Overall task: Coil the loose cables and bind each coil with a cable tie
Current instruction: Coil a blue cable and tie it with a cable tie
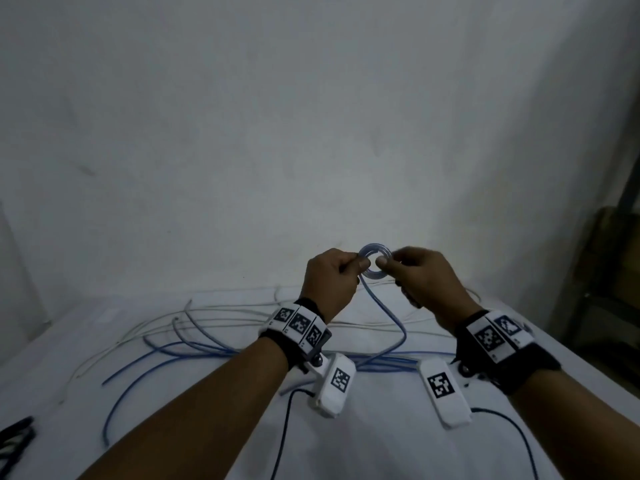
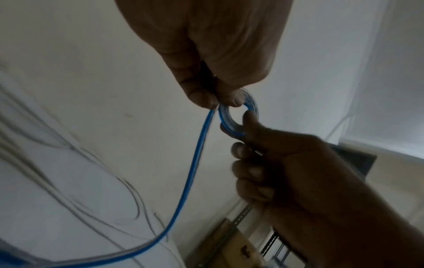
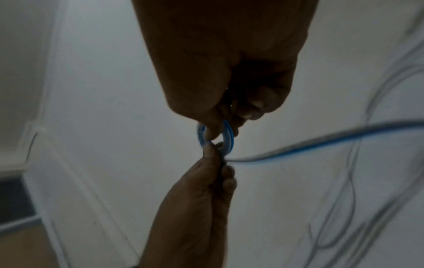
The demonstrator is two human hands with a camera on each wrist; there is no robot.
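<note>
Pinching a small blue coil [image 1: 374, 261] at centre frame, the left hand [image 1: 330, 284] and right hand [image 1: 424, 282] grip opposite rims. The cable looks light and springy, likely to unwind; its tail [image 1: 388, 317] drops to the table [image 1: 207, 410] below.

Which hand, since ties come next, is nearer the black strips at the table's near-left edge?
Left. The left hand pinches the blue cable coil, right of the black strips; the right hand holds it farther right.
</note>
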